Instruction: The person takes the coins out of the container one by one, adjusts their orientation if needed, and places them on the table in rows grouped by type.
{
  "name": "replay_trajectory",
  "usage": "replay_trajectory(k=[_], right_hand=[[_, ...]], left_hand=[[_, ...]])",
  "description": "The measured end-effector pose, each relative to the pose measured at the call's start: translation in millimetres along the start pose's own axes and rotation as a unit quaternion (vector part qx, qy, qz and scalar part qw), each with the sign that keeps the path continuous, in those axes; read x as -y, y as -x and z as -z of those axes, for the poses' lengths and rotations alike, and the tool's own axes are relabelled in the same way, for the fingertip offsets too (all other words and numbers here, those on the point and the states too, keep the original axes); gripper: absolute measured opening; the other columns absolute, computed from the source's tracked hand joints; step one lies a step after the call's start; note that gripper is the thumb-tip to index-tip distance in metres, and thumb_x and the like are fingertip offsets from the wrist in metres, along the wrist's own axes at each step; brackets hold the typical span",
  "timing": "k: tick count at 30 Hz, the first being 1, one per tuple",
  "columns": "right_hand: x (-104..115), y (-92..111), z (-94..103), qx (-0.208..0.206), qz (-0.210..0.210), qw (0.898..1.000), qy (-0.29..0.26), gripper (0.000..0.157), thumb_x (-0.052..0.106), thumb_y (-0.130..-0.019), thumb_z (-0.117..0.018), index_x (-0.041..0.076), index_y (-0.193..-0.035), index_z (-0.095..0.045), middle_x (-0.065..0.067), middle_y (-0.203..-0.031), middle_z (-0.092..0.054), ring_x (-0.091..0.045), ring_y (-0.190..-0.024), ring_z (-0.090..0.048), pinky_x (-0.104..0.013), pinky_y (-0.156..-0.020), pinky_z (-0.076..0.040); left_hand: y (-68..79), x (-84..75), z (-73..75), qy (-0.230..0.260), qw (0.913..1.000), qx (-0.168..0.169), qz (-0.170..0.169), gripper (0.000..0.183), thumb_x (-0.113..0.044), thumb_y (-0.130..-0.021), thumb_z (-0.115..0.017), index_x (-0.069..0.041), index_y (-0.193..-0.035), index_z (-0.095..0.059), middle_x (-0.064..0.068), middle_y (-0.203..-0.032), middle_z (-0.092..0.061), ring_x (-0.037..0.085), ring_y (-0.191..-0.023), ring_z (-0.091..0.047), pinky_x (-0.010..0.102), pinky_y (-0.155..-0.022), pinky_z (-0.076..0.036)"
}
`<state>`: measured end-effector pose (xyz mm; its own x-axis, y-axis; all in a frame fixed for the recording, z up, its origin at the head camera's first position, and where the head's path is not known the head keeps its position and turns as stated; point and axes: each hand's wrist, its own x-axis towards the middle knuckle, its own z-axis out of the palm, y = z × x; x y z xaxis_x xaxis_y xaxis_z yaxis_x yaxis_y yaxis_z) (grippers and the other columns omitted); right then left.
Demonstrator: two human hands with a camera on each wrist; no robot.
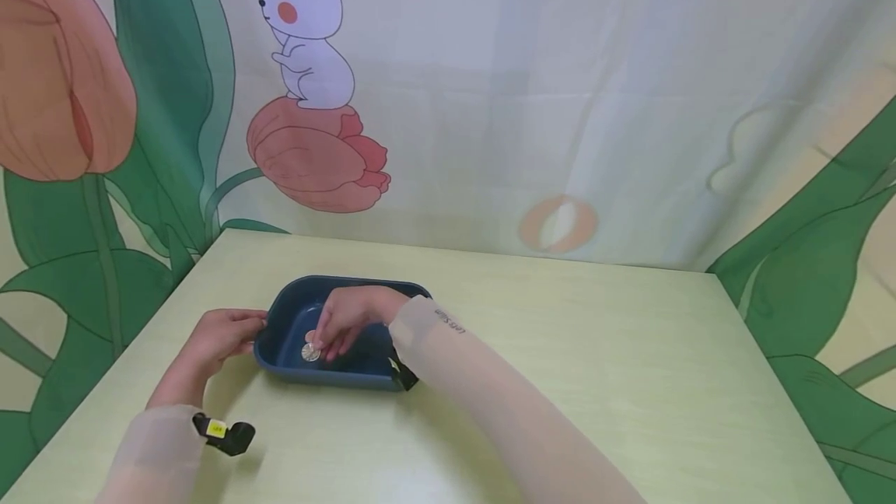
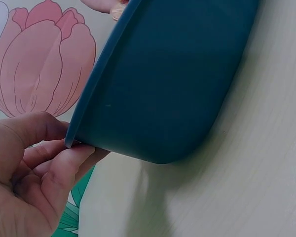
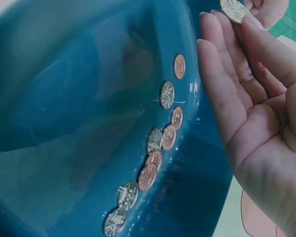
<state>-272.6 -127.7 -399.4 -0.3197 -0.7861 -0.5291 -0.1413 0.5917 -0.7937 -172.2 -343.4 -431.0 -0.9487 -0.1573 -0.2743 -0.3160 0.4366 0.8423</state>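
A dark blue plastic basin (image 1: 329, 378) stands on the table. My left hand (image 1: 222, 337) grips its rim at the left end; in the left wrist view the thumb and fingers (image 2: 64, 165) pinch the lip. Inside the basin my right hand (image 1: 350, 321) pinches a silver coin (image 3: 234, 10) between thumb and fingertips. The right wrist view shows a row of several coins in the basin, copper ones such as this copper coin (image 3: 179, 66) and silver ones such as this silver coin (image 3: 115, 222). From the head view, my right hand and forearm hide most of them.
The pale table (image 1: 595, 364) extends to the right of the basin. Behind it hangs a curtain (image 1: 455, 138) printed with a rabbit and tulips. A small black wrist camera (image 1: 227, 435) juts out from my left sleeve.
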Motion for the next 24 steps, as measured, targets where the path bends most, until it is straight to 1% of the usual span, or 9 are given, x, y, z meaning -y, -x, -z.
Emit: replay_trajectory(k=[8, 12, 15, 16, 19, 22, 24], right_hand=[[0.5, 6.1, 6.7, -0.024, 0.022, 0.999, -0.032, 0.013, 0.004, -0.091, -0.067, -0.003, -0.098, -0.075, -0.010, -0.083, -0.076, -0.016, -0.072, -0.072, -0.029, -0.074, -0.062], [-0.7, 8.1, 9.0, -0.040, 0.038, 0.998, -0.042, 0.015, 0.005, -0.091, -0.067, -0.004, -0.100, -0.075, -0.009, -0.081, -0.075, -0.014, -0.071, -0.071, -0.029, -0.074, -0.062], [-2.0, 10.7, 10.6, -0.057, 0.045, 0.996, -0.054, 0.016, 0.007, -0.091, -0.068, -0.004, -0.100, -0.075, -0.010, -0.080, -0.075, -0.016, -0.072, -0.072, -0.032, -0.076, -0.062], [-2.5, 12.2, 11.3, -0.064, 0.047, 0.995, -0.055, 0.016, 0.007, -0.091, -0.068, -0.004, -0.101, -0.075, -0.010, -0.081, -0.075, -0.017, -0.073, -0.073, -0.034, -0.078, -0.062], [-5.0, 18.0, 13.1, -0.082, 0.049, 0.993, -0.063, 0.018, 0.009, -0.092, -0.068, -0.003, -0.102, -0.075, -0.011, -0.082, -0.076, -0.028, -0.084, -0.075, -0.040, -0.086, -0.060], [-8.2, 25.4, 14.7, -0.100, 0.045, 0.991, -0.080, 0.020, 0.010, -0.092, -0.067, -0.003, -0.105, -0.074, -0.012, -0.084, -0.076, -0.037, -0.099, -0.072, -0.046, -0.094, -0.055], [-10.2, 30.8, 15.5, -0.111, 0.041, 0.988, -0.098, 0.021, 0.010, -0.093, -0.067, -0.004, -0.107, -0.074, -0.012, -0.084, -0.076, -0.039, -0.104, -0.070, -0.048, -0.097, -0.053]], left_hand=[[-1.3, 0.9, 1.1, 0.017, 0.9999, 0.003, -0.003, 0.045, -0.009, -0.099, -0.050, 0.018, -0.134, -0.048, 0.024, -0.114, -0.071, -0.001, -0.071, -0.064, 0.019, -0.066, -0.059], [-1.0, 0.9, 1.6, 0.012, 0.9999, 0.000, -0.009, 0.045, -0.009, -0.099, -0.051, 0.018, -0.134, -0.049, 0.025, -0.114, -0.070, -0.002, -0.070, -0.063, 0.018, -0.065, -0.059], [-1.2, 1.2, 1.5, 0.009, 0.9999, -0.002, -0.006, 0.044, -0.010, -0.099, -0.051, 0.017, -0.134, -0.049, 0.025, -0.114, -0.070, -0.001, -0.069, -0.062, 0.018, -0.065, -0.058], [-1.4, 1.4, 1.4, 0.009, 0.9999, -0.002, -0.005, 0.045, -0.010, -0.099, -0.051, 0.017, -0.134, -0.049, 0.026, -0.114, -0.070, -0.001, -0.069, -0.062, 0.018, -0.064, -0.058], [-1.7, 1.8, 0.8, 0.008, 1.0000, -0.004, -0.003, 0.045, -0.010, -0.099, -0.051, 0.017, -0.134, -0.049, 0.026, -0.115, -0.070, 0.000, -0.070, -0.062, 0.018, -0.064, -0.058], [-1.6, 2.4, 0.2, 0.009, 0.9999, -0.005, -0.006, 0.045, -0.010, -0.099, -0.051, 0.018, -0.134, -0.049, 0.026, -0.115, -0.069, 0.000, -0.070, -0.063, 0.018, -0.064, -0.058], [-0.9, 2.7, 0.0, 0.013, 0.9999, -0.006, -0.007, 0.045, -0.010, -0.099, -0.051, 0.018, -0.134, -0.049, 0.028, -0.115, -0.069, 0.000, -0.070, -0.064, 0.018, -0.065, -0.058]])
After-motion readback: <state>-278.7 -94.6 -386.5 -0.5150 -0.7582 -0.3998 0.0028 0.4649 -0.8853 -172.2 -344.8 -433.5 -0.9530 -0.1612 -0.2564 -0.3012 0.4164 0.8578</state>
